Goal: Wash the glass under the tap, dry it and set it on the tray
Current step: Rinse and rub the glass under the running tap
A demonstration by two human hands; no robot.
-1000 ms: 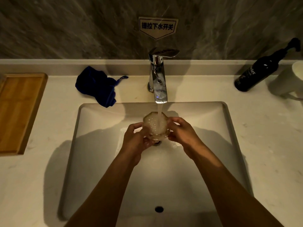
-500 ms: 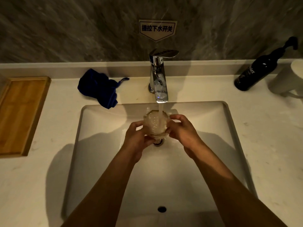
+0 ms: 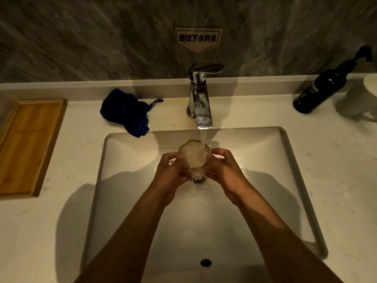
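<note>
A clear glass (image 3: 192,156) full of bubbling water is held over the white sink (image 3: 130,160), right under the chrome tap (image 3: 201,103), whose stream falls into it. My left hand (image 3: 168,170) grips its left side and my right hand (image 3: 223,170) grips its right side. A crumpled dark blue cloth (image 3: 126,112) lies on the counter left of the tap. The wooden tray (image 3: 28,144) sits at the far left of the counter.
A dark pump bottle (image 3: 324,86) leans at the back right, with a white mug (image 3: 363,101) beside it at the frame's edge. A sign (image 3: 197,38) hangs on the marble wall above the tap. The overflow hole (image 3: 205,262) is at the sink's near side.
The glass and both hands have stayed under the running water; the hands shifted slightly around the glass. The view has tilted down a little.
</note>
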